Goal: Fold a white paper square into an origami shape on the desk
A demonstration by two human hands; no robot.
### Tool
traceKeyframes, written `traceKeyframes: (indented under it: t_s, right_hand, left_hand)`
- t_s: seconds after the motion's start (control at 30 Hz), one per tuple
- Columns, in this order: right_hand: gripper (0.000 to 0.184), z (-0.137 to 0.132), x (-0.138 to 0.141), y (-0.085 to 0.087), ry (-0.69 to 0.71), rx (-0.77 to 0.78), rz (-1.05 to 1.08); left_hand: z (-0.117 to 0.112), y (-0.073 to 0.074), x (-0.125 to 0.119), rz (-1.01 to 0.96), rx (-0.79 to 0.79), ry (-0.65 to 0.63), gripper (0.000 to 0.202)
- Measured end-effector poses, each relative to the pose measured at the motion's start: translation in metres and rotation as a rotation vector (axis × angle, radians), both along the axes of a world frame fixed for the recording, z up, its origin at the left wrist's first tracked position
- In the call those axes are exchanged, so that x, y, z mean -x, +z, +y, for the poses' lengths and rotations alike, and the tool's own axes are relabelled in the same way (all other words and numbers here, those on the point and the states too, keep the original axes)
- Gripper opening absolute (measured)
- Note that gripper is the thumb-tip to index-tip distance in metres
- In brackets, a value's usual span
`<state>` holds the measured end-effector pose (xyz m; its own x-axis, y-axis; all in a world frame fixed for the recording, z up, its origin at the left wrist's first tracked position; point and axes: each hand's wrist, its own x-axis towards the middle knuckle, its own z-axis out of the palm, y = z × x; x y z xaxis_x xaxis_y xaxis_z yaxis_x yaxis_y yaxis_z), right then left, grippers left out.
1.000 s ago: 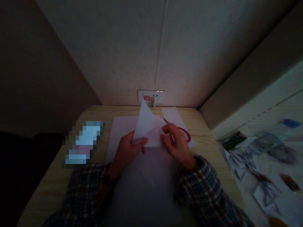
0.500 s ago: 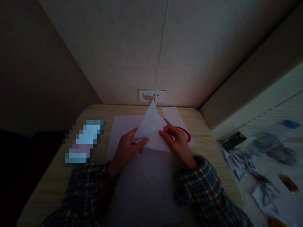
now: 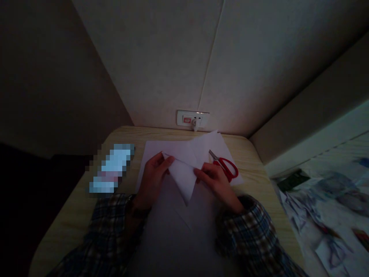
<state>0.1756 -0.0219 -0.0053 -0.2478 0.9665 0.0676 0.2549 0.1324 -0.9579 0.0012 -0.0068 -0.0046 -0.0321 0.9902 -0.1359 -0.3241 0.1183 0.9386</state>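
You hold the folded paper (image 3: 184, 179) over a flat white sheet (image 3: 154, 148) on the desk (image 3: 72, 207), its point towards you. Your left hand (image 3: 152, 179) pinches its left corner and your right hand (image 3: 217, 182) pinches its right edge. Red scissors (image 3: 226, 166) lie just beside your right hand.

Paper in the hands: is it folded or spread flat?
Folded: the paper forms a triangle, pinched by the left hand and right hand.

Dim room, pale wall (image 3: 161, 57) ran behind with one vertical seam, socket plate (image 3: 192, 119) sat low on it, light wooden table (image 3: 72, 219) filled the corner.
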Motion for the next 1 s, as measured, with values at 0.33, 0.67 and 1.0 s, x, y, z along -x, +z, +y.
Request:
traceKeyframes:
  t_s: [0.33, 0.67, 1.0]
  right_hand:
    - [0.032, -0.002, 0.0008, -0.0003, -0.073, -0.047, -0.029]
    - [0.032, -0.0044, 0.005, 0.0057, -0.091, -0.168, -0.19]
    - [0.029, -0.0059, 0.0074, 0.0077, -0.094, -0.158, -0.206]
  left_hand:
    - [-0.0012, -0.0004, 0.0037, 0.077, -0.094, 0.037, 0.019]
    - [0.0002, 0.0059, 0.0064, 0.226, -0.01, 0.09, 0.028]
    - [0.0004, 0.0021, 0.0055, 0.194, 0.03, 0.121, 0.024]
